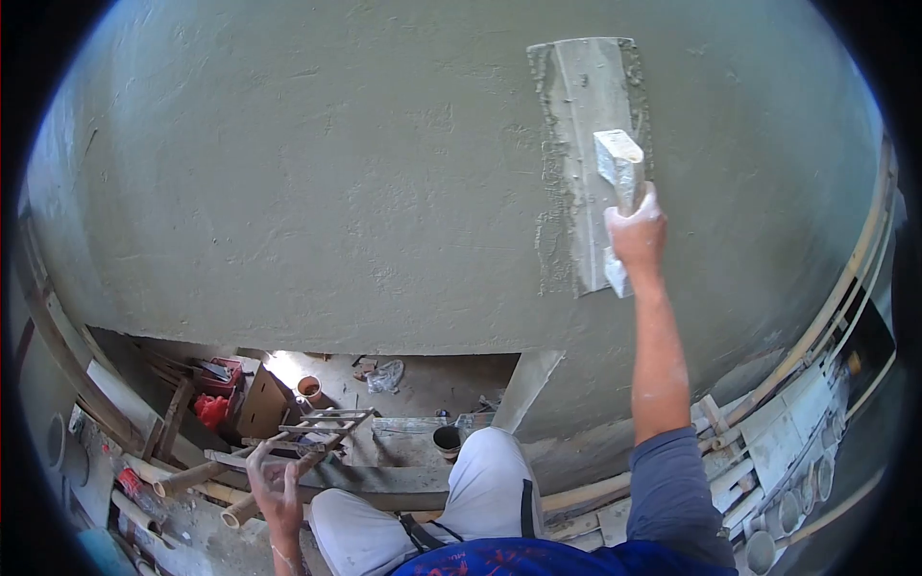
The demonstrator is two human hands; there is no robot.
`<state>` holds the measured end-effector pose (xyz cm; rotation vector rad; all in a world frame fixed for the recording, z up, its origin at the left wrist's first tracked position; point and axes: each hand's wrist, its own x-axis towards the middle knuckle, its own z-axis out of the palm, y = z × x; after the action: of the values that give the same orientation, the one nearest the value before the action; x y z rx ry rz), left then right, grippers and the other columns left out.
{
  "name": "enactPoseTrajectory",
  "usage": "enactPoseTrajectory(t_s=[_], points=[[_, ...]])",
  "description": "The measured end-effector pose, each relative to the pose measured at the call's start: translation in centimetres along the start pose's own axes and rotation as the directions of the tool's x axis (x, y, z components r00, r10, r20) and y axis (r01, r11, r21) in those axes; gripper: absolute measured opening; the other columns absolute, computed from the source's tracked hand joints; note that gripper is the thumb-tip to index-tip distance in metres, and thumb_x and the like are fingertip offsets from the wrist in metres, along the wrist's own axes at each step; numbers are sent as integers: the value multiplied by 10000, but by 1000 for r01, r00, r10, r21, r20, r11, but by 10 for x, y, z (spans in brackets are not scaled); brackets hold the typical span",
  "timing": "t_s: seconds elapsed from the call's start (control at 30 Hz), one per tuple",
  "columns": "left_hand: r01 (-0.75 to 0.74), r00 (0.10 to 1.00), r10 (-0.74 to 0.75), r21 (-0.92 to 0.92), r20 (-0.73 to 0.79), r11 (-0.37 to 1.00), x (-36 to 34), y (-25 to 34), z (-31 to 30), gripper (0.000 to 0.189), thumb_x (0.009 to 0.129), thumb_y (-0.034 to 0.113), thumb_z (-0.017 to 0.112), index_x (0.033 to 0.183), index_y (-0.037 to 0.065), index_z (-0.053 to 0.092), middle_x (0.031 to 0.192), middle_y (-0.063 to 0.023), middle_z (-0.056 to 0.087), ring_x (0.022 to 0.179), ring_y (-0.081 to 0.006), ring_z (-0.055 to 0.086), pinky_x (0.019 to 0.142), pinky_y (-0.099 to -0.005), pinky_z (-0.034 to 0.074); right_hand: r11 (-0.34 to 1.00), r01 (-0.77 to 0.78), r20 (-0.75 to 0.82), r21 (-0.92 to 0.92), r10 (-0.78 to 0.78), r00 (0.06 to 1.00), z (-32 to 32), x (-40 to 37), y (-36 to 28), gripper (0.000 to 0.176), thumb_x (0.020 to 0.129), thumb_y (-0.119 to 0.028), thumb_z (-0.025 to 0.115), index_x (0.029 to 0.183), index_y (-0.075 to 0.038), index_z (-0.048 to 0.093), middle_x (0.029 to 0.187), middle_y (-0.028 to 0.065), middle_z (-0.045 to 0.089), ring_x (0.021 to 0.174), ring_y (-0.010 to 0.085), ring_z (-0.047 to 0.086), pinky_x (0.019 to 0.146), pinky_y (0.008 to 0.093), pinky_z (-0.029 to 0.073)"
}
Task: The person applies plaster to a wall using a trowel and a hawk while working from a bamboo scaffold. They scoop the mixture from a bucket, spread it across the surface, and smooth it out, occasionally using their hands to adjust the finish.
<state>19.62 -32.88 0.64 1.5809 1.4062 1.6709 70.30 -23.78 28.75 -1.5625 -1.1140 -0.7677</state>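
The right hand is closed around the handle of a plastering trowel, whose long blade lies against a grey plastered wall, with rough plaster ridges along its edges. The left hand is held low, its fingers loosely curved and apart, near the bamboo poles and a wooden ladder; contact with either cannot be determined.
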Motion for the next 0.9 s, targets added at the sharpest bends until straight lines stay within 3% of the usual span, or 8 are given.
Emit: enactPoseTrajectory(t_s=[0.2,0.27,0.37,0.47,0.53,0.63,0.8,0.9], points=[[166,967,-171,-41,-191,985,-46,-44,-72,468,881,19,527,1315,-12,354,1258,-125,462,907,-141,533,785,-271,452,988,-154,-168,-15,149,974,-18,30,91,475,667,-165,684,1077,18,529,932,252,633,921,419,602,779,453,485],[290,934,-257,103,-249,951,-61,-36,-100,499,872,164,609,1296,-8,410,1211,-184,493,976,-227,541,802,-325,483,983,-183,-207,-28,173,963,-26,32,127,492,669,-161,696,1090,27,524,941,248,633,939,418,595,794,451,477],[294,897,-251,68,-365,953,-81,-47,-113,455,884,178,622,1264,-10,458,1157,-180,540,963,-236,566,794,-324,502,976,-14,-397,-217,-75,915,-36,15,154,406,687,-133,704,1024,9,528,851,202,644,724,348,640,632,424,509],[316,865,-297,-20,-404,949,-82,-62,-116,419,890,159,614,1245,-12,473,1136,-170,553,932,-226,581,782,-313,504,794,-432,-7,428,480,877,-36,-15,142,309,704,-96,707,934,-34,510,696,105,596,497,194,564,441,331,464],[347,874,-307,41,-378,937,-78,-66,-118,420,889,165,618,1241,-11,473,1124,-173,553,930,-228,582,773,-307,505,665,-414,93,622,462,882,-13,-38,121,280,696,-30,689,873,-70,476,609,15,506,417,78,452,352,246,382],[306,919,-237,195,-314,932,-66,-73,-122,445,887,160,620,1254,-17,442,1106,-174,558,940,-232,580,752,-292,514,664,-415,194,622,383,903,18,-63,68,274,674,19,658,861,-61,475,588,0,486,418,101,472,359,256,400],[167,918,-175,-54,-356,985,-44,-112,-119,447,905,75,544,1307,-13,371,1208,-138,495,941,-178,551,763,-277,476,659,-474,445,584,228,866,37,-105,-26,225,650,13,668,788,-56,504,602,29,545,437,102,501,375,260,417],[145,948,-180,-147,-263,978,-10,-80,-99,464,894,8,496,1330,-10,335,1251,-127,468,917,-151,516,787,-272,450,778,-226,446,587,-77,892,54,-132,-96,287,640,-79,679,897,-7,576,620,35,574,509,158,546,490,313,464]])
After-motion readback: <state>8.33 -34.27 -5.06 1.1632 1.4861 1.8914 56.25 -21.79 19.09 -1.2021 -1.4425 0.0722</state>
